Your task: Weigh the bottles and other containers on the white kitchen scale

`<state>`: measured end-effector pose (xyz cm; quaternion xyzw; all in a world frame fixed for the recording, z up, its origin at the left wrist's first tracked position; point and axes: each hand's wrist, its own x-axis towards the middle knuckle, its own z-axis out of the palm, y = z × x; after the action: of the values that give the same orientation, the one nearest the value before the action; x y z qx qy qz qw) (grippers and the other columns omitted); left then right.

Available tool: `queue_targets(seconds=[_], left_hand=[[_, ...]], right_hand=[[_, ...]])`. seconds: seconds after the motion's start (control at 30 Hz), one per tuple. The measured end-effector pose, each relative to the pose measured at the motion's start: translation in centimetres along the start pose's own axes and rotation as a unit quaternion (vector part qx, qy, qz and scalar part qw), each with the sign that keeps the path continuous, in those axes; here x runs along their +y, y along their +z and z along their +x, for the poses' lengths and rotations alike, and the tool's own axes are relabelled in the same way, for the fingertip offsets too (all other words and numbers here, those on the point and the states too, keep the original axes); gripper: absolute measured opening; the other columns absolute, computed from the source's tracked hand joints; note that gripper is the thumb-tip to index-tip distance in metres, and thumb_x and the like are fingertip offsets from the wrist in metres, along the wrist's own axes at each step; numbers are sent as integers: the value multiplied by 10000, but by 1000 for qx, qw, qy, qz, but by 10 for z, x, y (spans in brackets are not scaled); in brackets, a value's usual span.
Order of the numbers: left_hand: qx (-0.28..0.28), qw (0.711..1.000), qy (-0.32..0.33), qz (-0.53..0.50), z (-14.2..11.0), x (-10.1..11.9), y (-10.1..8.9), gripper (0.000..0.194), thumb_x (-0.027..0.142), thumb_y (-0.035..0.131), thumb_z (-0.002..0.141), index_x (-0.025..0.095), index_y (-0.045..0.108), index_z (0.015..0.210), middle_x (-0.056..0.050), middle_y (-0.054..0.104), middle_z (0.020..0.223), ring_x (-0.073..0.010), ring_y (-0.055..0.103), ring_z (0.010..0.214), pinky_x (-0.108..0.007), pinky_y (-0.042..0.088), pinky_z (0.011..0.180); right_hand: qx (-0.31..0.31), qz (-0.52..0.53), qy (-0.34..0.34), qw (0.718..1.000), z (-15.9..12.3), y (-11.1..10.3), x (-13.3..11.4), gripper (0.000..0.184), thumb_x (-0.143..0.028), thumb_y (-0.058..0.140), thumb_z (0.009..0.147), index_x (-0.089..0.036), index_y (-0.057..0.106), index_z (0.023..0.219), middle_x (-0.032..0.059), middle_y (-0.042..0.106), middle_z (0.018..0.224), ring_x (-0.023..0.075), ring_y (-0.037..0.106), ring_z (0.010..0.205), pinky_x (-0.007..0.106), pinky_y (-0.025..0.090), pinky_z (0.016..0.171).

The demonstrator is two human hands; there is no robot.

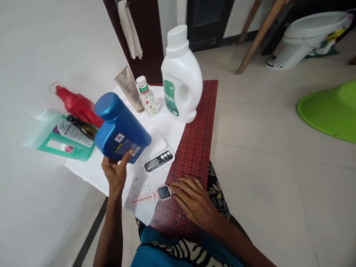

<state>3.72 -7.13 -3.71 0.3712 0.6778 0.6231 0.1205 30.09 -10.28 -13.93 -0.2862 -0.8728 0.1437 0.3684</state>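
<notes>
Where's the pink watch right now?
The pink watch lies below centre in the head view, right beside the right hand, nearer the person than the white scale.

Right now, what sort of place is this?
Probably a room in a home: a hanging cloth, a bucket on the floor and a white jug on a table.

A white bucket (294, 43), a bright green object (332, 111) (cut off at right) – and a hanging white cloth (129, 29).

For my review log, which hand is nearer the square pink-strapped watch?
Right. The right hand touches the watch; the left hand holds a blue plastic bottle farther away.
</notes>
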Motion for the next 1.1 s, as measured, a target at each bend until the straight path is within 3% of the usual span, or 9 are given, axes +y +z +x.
queue_targets(seconds=[0.1, 0.2, 0.33, 0.43, 0.6, 0.77, 0.87, 1.0, 1.1], left_hand=[[-37, 999, -17, -1, 0, -4, 25, 560, 485, 1017, 623, 168, 761, 1008, -71, 815, 961, -236, 766, 834, -386, 663, 796], [-57, 998, -23, -7, 3, -7, 38, 570, 479, 1016, 626, 173, 744, 1022, -70, 826, 969, -243, 779, 845, -379, 662, 803], [-68, 998, -15, 8, 11, -8, 43, 587, 502, 996, 649, 169, 739, 1059, -94, 833, 993, -264, 797, 878, -389, 667, 813], [-92, 995, -20, 26, 18, -6, 42, 633, 533, 992, 643, 162, 738, 1088, -114, 832, 1008, -277, 800, 878, -403, 670, 803], [-136, 989, -32, 58, 24, -6, 32, 725, 533, 1010, 625, 167, 707, 1172, -137, 821, 1087, -290, 801, 937, -440, 672, 859], [-153, 986, 20, 71, 27, -9, 10, 785, 517, 1004, 685, 223, 634, 1312, -129, 765, 1278, -290, 775, 1138, -481, 632, 1043], [-149, 985, 47, 68, 29, -1, 7, 738, 530, 982, 723, 232, 624, 1295, -123, 743, 1302, -286, 759, 1182, -485, 608, 1089], [-149, 983, 65, 81, 33, 17, 22, 712, 529, 980, 723, 225, 642, 1272, -95, 751, 1226, -259, 758, 1083, -414, 632, 978], [-97, 984, 90, 116, 37, 24, 34, 628, 552, 968, 702, 200, 672, 1131, -45, 729, 1019, -217, 705, 900, -354, 619, 815]], right_hand=[[12, 2, 15, 1000, 3, -4, -3, 317, -112, 571, 1042, -215, 749, 1282, 92, 836, 1191, 272, 744, 1113, 506, 578, 1042], [59, 13, 52, 997, 10, -13, 7, 288, -212, 613, 1062, -207, 744, 1318, 117, 822, 1235, 292, 733, 1161, 509, 593, 1018], [136, 20, 104, 985, 35, -23, 51, 186, -239, 602, 1089, -234, 784, 1130, 81, 825, 1055, 267, 724, 1044, 467, 594, 971], [136, 22, 173, 975, 66, -20, 93, 247, -308, 560, 1096, -246, 749, 948, 89, 800, 976, 284, 682, 954, 478, 564, 912], [99, 1, 246, 964, 103, -4, 134, 413, -433, 573, 1066, -285, 466, 696, 68, 669, 750, 274, 599, 810, 437, 482, 810], [83, -18, 230, 969, 101, 2, 138, 435, -418, 585, 1060, -288, 364, 708, 53, 621, 742, 254, 560, 795, 408, 430, 788], [81, -15, 232, 969, 99, 1, 137, 428, -401, 571, 1064, -291, 351, 715, 51, 621, 741, 249, 550, 777, 414, 438, 803], [91, -5, 244, 966, 102, -2, 137, 417, -391, 598, 1042, -295, 355, 718, 55, 635, 742, 257, 566, 784, 419, 457, 816], [118, 20, 260, 958, 103, -5, 137, 398, -411, 592, 1044, -290, 405, 715, 52, 647, 743, 257, 593, 794, 421, 478, 838]])
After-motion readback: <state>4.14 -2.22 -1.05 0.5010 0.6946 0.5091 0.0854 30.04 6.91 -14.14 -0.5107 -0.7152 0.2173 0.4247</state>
